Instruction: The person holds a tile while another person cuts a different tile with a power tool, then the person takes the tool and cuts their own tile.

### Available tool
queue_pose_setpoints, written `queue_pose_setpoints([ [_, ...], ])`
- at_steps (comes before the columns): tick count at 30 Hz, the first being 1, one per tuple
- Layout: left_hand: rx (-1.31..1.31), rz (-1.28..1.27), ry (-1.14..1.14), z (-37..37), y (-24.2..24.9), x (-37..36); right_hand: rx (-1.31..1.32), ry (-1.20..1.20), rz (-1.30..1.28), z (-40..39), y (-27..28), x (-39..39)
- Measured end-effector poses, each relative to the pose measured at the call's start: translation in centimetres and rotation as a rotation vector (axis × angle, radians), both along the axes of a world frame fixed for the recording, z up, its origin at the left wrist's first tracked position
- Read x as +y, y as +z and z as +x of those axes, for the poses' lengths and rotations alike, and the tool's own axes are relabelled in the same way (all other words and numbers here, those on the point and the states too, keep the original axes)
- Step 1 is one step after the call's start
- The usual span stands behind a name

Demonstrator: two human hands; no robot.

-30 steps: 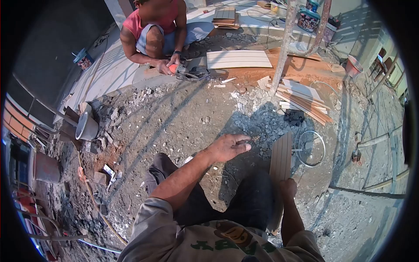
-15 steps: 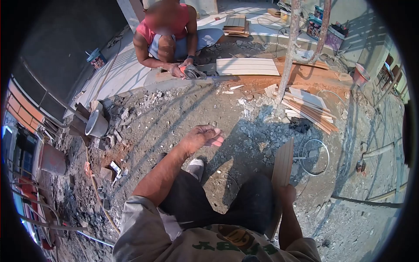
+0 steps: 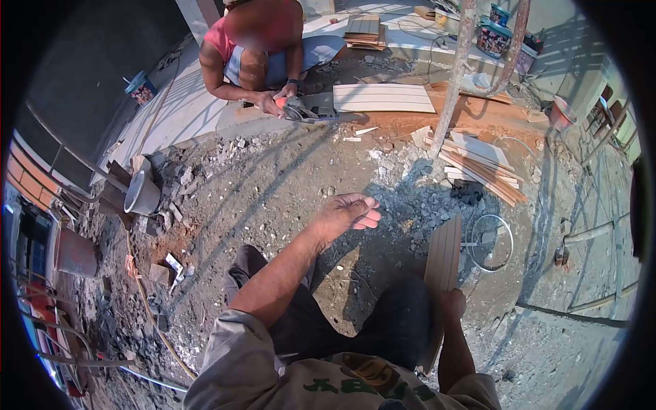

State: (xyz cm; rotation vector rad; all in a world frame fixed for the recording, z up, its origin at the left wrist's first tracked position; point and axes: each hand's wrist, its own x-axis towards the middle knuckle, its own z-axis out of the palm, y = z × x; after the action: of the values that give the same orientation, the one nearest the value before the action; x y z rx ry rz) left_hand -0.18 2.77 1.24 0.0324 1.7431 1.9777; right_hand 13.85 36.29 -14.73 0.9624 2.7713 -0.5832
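My left hand [image 3: 348, 214] is held out over the rubble ground, its fingers loosely bent and the thumb above them. I see nothing in it. At my right side, my right hand [image 3: 452, 303] grips the edge of a long brown plank [image 3: 443, 256] with grooves along its length. The plank stands tilted beside my right knee, and its lower end is partly hidden by my leg and shirt. Just right of the plank, a pale wire ring [image 3: 492, 243] lies on the ground.
Ahead, a crouching person [image 3: 254, 55] holds an angle grinder [image 3: 295, 109] beside a pale grooved board [image 3: 384, 98]. A rusty pole [image 3: 454, 89] stands near stacked strips [image 3: 482, 167]. Buckets [image 3: 143, 193] and broken rubble [image 3: 403, 205] lie around.
My left hand has moved right, toward the plank's side. My left foot has shifted, and the view has turned slightly. The right hand keeps its grip on the plank.
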Motion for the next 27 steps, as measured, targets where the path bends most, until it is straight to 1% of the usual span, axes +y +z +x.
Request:
queue_pose_setpoints([
  [1, -0.003, 0.004, -0.007, -0.1, -0.3, 0.0, -0.005, 0.009, 0.006, -0.1, 0.2, 0.0],
  [3, 0.073, -0.142, -0.024, -0.1, -1.0, 0.1, -0.014, -0.01, 0.004, -0.3, 0.0, 0.0],
  [7, 0.125, -0.2, -0.047, -0.5, -1.5, -0.2, -0.016, -0.037, -0.016, -0.2, 0.4, 0.0],
  [10, 0.242, -0.288, -0.022, -0.4, -1.8, -0.1, -0.051, -0.025, 0.005, -0.3, 0.6, 0.0],
  [14, 0.239, -0.319, -0.029, 0.0, -1.8, 0.0, -0.066, -0.036, 0.015, -0.4, 0.1, 0.0],
  [16, 0.26, -0.37, -0.098, -0.1, -1.9, -0.3, -0.082, -0.049, 0.016, -0.5, 0.2, -0.1],
  [20, 0.32, -0.389, -0.084, 0.0, -2.1, -0.7, -0.081, -0.044, 0.016, -0.5, 0.6, -0.3],
  [22, 0.38, -0.519, -0.056, 0.3, -1.5, -0.8, -0.061, -0.031, 0.028, -0.4, 0.1, -0.2],
  [27, 0.402, -0.576, -0.073, 0.3, -1.3, -0.8, -0.051, -0.039, -0.007, -0.4, 0.0, 0.1],
])
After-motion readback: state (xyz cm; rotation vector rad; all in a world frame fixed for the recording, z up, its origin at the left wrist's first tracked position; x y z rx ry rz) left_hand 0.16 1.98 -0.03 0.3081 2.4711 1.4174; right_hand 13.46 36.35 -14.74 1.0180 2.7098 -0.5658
